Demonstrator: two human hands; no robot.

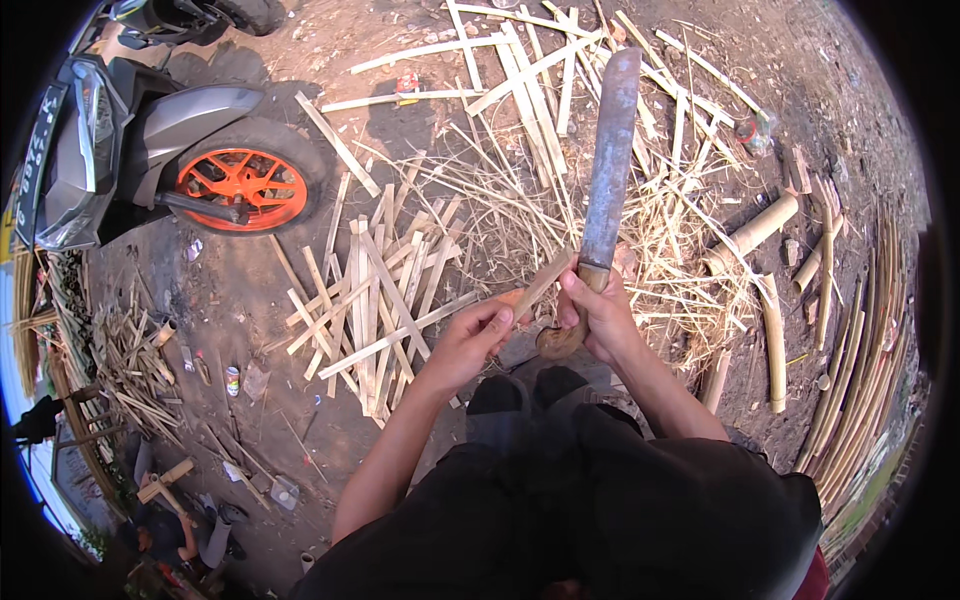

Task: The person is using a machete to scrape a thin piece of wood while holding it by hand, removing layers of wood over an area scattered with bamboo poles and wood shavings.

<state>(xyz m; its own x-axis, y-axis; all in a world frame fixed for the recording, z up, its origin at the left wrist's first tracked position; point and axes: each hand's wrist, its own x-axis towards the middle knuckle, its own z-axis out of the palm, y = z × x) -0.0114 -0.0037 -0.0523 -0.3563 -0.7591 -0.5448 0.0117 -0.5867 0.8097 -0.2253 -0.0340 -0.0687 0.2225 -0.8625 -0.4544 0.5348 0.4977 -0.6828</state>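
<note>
My right hand is closed around the wooden handle of a machete. Its broad, worn grey blade points away from me and leans slightly right, and the handle's curved butt shows below my fingers. My left hand pinches a short bamboo strip, which slants up to the right. The strip's far end meets the right thumb near the base of the blade. Just left of my hands lies a loose pile of split bamboo strips. Thin bamboo shavings cover the ground beyond and to the right.
A parked motorcycle with an orange-rimmed wheel stands at the left. Longer strips are scattered ahead. Bamboo tube pieces and long poles lie at the right. A can and another person are at lower left.
</note>
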